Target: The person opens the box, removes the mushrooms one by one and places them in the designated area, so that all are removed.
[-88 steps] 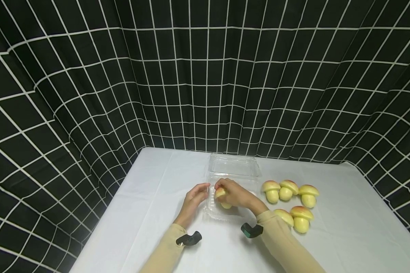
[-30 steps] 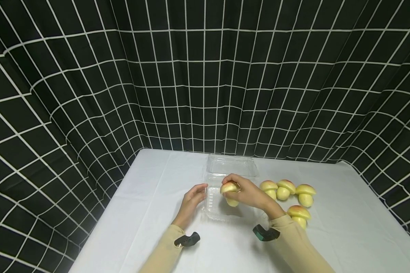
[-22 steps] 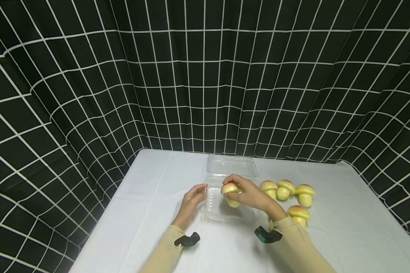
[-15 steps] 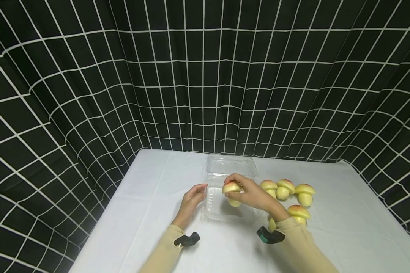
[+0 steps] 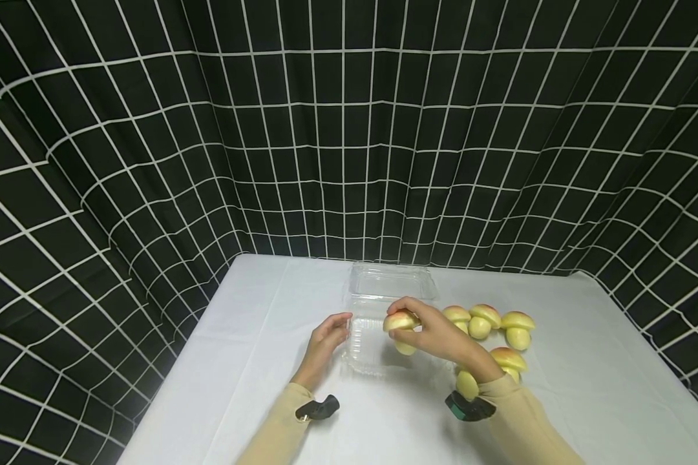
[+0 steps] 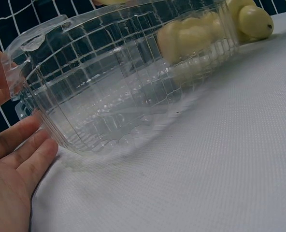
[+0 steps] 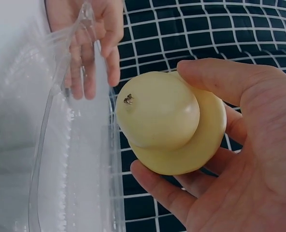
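Observation:
My right hand (image 5: 436, 332) grips a yellow toy mushroom (image 5: 401, 321) with a reddish cap, held above the base of a clear plastic clamshell box (image 5: 360, 349). In the right wrist view, thumb and fingers wrap the mushroom's cap (image 7: 210, 140), and its round stem (image 7: 157, 111) faces the camera. At the box's left side is my left hand (image 5: 322, 345). The left wrist view has its fingers (image 6: 29, 152) fairly straight against the wall, with the thumb side near the rim. No mushroom lies in the visible part of the base.
The hinged lid (image 5: 392, 282) lies folded back behind the base. Right of the box sit several more mushrooms (image 5: 518, 329), one (image 5: 467, 385) partly covered by my right forearm. A white cloth covers the table (image 5: 267, 323); a black gridded curtain (image 5: 326, 129) hangs behind.
From the box's left side, my right hand has lifted the mushroom and drifted right with it, still over the base. My left hand has stayed at the box's left wall.

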{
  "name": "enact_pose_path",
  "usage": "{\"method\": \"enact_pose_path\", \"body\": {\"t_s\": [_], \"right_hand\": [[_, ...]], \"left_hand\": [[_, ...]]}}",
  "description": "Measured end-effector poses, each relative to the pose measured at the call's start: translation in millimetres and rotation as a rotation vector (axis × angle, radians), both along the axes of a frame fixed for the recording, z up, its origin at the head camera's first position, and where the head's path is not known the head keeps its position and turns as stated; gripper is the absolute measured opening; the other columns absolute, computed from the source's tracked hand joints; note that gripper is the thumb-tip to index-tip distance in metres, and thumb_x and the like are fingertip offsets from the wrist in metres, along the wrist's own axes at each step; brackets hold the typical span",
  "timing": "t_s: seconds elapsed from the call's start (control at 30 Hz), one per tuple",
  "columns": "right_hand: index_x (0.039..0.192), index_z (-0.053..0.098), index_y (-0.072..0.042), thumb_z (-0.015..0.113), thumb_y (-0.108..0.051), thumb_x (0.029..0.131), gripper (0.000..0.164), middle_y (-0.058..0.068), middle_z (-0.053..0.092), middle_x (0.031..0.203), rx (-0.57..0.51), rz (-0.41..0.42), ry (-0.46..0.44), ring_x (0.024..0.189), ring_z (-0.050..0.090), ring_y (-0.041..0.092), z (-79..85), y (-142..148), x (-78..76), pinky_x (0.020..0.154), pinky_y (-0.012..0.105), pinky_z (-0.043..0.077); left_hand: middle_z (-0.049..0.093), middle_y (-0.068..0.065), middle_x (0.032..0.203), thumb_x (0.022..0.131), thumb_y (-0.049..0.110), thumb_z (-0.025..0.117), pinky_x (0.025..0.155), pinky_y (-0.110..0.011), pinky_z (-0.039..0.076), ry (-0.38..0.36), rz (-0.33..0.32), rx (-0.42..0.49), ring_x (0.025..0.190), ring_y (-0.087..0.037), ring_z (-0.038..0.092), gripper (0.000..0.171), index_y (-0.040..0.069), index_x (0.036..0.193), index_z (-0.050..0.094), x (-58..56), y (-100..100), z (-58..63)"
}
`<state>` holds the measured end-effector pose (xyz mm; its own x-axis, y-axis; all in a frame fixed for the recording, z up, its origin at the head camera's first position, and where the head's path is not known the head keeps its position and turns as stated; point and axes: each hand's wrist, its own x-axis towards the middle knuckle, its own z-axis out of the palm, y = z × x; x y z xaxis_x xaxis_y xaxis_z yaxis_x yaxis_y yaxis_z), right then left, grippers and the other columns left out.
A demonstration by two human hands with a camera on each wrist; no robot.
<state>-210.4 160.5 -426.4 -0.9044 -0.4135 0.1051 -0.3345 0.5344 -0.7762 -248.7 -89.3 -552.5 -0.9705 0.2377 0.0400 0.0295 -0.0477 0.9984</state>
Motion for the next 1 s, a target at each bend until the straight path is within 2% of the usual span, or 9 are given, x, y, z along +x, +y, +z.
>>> {"method": "enact_pose_path", "body": {"t_s": [0.27, 0.47, 0.7, 0.9, 1.0], "right_hand": [[0.122, 0.061, -0.023, 0.075, -0.019, 0.090, 0.035, -0.001, 0.067, 0.113, -0.006, -0.014, 0.009, 0.095, 0.062, 0.013, 2.5, 3.9, 3.1, 0.085, 0.026, 0.054], [0.121, 0.061, -0.019, 0.075, -0.017, 0.090, 0.035, 0.000, 0.067, 0.113, -0.010, -0.016, 0.030, 0.095, 0.062, 0.013, 2.0, 8.1, 3.7, 0.083, 0.025, 0.055], [0.121, 0.060, -0.022, 0.074, -0.021, 0.092, 0.032, 0.001, 0.067, 0.115, -0.017, -0.018, 0.029, 0.103, 0.059, 0.016, 1.7, 15.0, 4.1, 0.089, 0.025, 0.052], [0.124, 0.060, -0.019, 0.074, -0.022, 0.092, 0.035, -0.001, 0.068, 0.112, -0.005, -0.033, 0.043, 0.098, 0.060, 0.014, 4.1, 19.5, 5.6, 0.086, 0.025, 0.053], [0.124, 0.060, -0.021, 0.075, -0.021, 0.091, 0.035, -0.003, 0.069, 0.110, 0.001, -0.051, 0.040, 0.095, 0.061, 0.013, 6.3, 21.5, 7.0, 0.083, 0.024, 0.054]], "left_hand": [[0.053, -0.013, 0.149, 0.096, 0.015, 0.056, 0.121, -0.052, 0.038, -0.014, -0.003, 0.006, 0.144, -0.033, 0.044, 0.045, 0.006, 0.140, 0.056, 0.0, -0.7, -0.5], [0.054, -0.014, 0.149, 0.096, 0.016, 0.057, 0.121, -0.053, 0.039, 0.002, -0.002, 0.004, 0.143, -0.035, 0.045, 0.044, 0.007, 0.139, 0.058, -1.4, -0.3, -1.7], [0.053, -0.014, 0.148, 0.096, 0.013, 0.055, 0.121, -0.053, 0.038, -0.001, 0.002, 0.001, 0.143, -0.035, 0.045, 0.043, 0.006, 0.139, 0.057, -0.5, -0.2, 0.0], [0.052, -0.012, 0.150, 0.095, 0.017, 0.056, 0.122, -0.054, 0.035, -0.010, -0.004, -0.004, 0.144, -0.034, 0.044, 0.046, 0.006, 0.140, 0.056, 0.8, -1.0, 0.5], [0.052, -0.013, 0.150, 0.095, 0.018, 0.056, 0.122, -0.055, 0.035, -0.005, -0.009, -0.002, 0.145, -0.035, 0.043, 0.048, 0.005, 0.141, 0.055, 0.5, -1.1, -0.5]]}}
